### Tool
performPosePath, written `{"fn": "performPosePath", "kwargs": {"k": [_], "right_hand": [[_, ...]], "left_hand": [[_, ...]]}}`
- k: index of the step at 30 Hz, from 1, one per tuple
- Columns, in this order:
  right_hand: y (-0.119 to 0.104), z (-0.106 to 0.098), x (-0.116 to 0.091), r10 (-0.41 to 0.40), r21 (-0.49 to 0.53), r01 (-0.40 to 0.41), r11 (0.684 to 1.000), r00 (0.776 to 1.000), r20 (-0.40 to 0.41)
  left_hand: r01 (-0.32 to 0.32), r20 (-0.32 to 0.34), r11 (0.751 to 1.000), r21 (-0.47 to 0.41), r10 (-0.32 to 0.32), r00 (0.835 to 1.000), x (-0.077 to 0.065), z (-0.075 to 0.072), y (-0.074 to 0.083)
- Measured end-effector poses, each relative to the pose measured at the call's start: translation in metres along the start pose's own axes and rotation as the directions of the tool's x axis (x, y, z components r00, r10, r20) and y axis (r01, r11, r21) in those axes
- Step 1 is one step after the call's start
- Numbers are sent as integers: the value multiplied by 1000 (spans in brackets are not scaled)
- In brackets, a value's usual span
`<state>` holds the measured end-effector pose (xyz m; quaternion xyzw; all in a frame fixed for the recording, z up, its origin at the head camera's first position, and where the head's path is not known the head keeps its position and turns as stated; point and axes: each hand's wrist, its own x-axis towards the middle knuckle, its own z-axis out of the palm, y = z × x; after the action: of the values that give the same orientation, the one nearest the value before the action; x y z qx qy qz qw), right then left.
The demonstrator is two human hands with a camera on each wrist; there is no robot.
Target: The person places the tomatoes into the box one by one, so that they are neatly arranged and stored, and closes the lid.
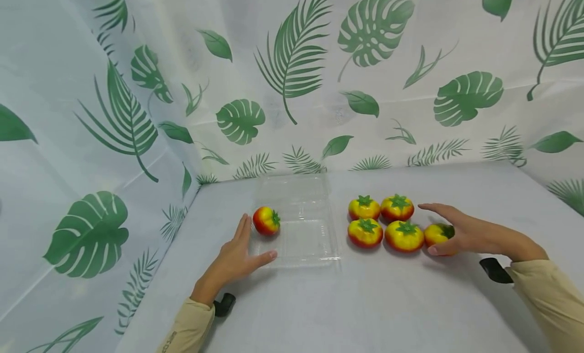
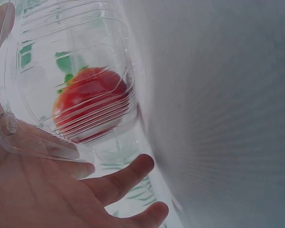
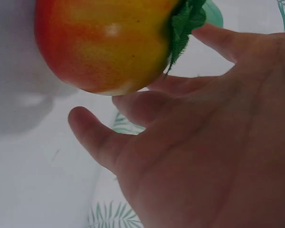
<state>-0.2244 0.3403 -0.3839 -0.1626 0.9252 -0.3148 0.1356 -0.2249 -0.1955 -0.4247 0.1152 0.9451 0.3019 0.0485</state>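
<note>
A clear plastic clamshell box (image 1: 315, 241) lies with its lid laid back on the table. One red-and-yellow tomato (image 1: 264, 221) with a green leafy top sits at the box's left side; the left wrist view shows that tomato (image 2: 92, 104) through the ribbed wall. My left hand (image 1: 234, 259) is at the box's near left corner, fingers straight along the side, thumb over the front. On the right, my right hand (image 1: 474, 234) spreads its fingers and thumb around the end tomato (image 1: 434, 235) of a group. Close up, this tomato (image 3: 104, 42) stands before the extended fingers.
Several more tomatoes (image 1: 403, 236) stand in two rows between the box and my right hand. A white cloth covers the table (image 1: 365, 302). Leaf-printed curtain (image 1: 310, 89) encloses the back and left side.
</note>
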Motion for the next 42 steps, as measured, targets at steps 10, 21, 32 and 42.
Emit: {"fn": "performPosePath", "kwargs": {"k": [10,21,32,42], "right_hand": [[6,-2,-2,22,-37,-19,999,995,97],[14,0,3,32,-50,-26,998,992,121],[17,-6,1,57,-64,-49,997,990,130],[18,-14,-1,40,-117,-44,992,999,-32]], "left_hand": [[-4,3,1000,12,4,1000,-1,0,0],[-11,9,1000,5,10,1000,-1,-1,2],[12,7,1000,-8,-12,1000,-1,1,1],[13,4,1000,-7,-13,1000,-1,0,1]]}}
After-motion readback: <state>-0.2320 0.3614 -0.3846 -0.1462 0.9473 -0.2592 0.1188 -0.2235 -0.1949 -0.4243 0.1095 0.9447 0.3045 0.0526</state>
